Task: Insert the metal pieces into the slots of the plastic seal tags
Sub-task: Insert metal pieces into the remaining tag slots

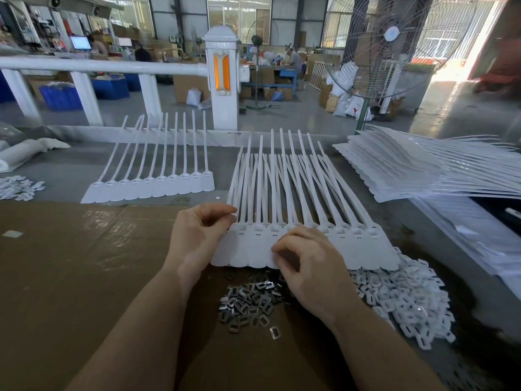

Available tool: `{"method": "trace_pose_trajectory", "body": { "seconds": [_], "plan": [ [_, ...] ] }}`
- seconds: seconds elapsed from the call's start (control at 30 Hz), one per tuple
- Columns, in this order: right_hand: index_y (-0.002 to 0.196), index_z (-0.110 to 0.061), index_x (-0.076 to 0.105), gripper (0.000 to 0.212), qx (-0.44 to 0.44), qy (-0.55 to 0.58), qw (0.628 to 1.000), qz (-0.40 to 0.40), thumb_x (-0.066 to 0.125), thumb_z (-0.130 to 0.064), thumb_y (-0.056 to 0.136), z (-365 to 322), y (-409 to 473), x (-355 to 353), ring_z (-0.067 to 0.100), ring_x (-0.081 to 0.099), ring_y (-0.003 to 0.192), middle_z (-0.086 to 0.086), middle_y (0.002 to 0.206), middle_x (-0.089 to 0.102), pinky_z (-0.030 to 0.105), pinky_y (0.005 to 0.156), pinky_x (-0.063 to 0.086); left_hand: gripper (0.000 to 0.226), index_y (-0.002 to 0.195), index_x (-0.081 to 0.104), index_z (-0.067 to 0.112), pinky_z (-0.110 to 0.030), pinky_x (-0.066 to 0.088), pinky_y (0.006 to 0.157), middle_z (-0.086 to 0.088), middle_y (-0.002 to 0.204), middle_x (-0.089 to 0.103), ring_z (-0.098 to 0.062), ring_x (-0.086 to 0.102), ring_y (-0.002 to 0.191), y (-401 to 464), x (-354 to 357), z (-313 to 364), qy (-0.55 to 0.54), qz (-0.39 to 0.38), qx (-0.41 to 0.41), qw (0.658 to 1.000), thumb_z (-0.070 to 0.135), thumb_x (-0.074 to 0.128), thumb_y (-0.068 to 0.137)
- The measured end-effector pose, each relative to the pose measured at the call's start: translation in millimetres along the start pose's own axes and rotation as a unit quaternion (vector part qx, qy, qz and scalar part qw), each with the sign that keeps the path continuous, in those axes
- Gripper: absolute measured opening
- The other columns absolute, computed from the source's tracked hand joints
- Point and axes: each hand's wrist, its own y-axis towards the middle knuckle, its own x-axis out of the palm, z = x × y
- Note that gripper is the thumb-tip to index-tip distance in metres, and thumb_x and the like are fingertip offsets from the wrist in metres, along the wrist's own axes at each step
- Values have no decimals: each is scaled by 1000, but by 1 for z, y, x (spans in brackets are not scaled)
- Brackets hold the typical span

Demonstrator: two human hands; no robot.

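A joined strip of white plastic seal tags (358, 249) lies before me, its long tails fanning away and open slots showing near each tag's head. My left hand (197, 235) pinches the strip's left end between thumb and fingers. My right hand (307, 263) lies over the middle tags with its fingers curled down onto them; whether it holds a metal piece is hidden. A heap of small grey metal pieces (248, 303) sits just below the strip, between my wrists.
A pile of small white plastic caps (406, 300) lies to the right. Another tag strip (158, 184) lies at the far left, stacked strips (417, 167) at the right. Brown cardboard (70, 263) covers the table's near side. A white railing (112, 67) and a fan (392, 38) stand behind.
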Motion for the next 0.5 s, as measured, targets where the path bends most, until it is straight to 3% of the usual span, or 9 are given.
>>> {"method": "trace_pose_trajectory", "body": {
  "seconds": [0.23,0.33,0.4,0.5],
  "plan": [
    [87,-13,70,7,-1,-4,1000,-3,66,-12,81,0,0,0,11,53,91,-4,90,64,26,85,46,21,77,69,28,-12,45,73,12,80,71,1,63,78,0,0,0,34,-13,2,999,8,68,83],
    [88,-13,70,7,-1,-5,1000,-5,66,-12,82,0,1,1,11,53,91,-4,90,63,26,85,45,20,71,71,30,-24,44,75,9,78,67,-13,57,80,0,0,-2,34,-22,-22,999,13,70,81],
    [88,-13,70,7,-1,-5,1000,-6,66,-12,82,0,1,1,11,53,91,-4,90,63,26,85,45,20,66,72,30,-32,44,82,4,88,66,-16,58,88,0,0,-2,22,-27,-42,999,15,72,80],
    [87,-13,69,6,-2,-7,1000,-3,66,-11,81,0,0,1,11,53,90,-4,89,63,26,84,46,17,68,73,29,-32,46,92,7,102,63,-12,59,100,0,2,-2,33,-37,-43,998,15,74,78]
  ]
}}
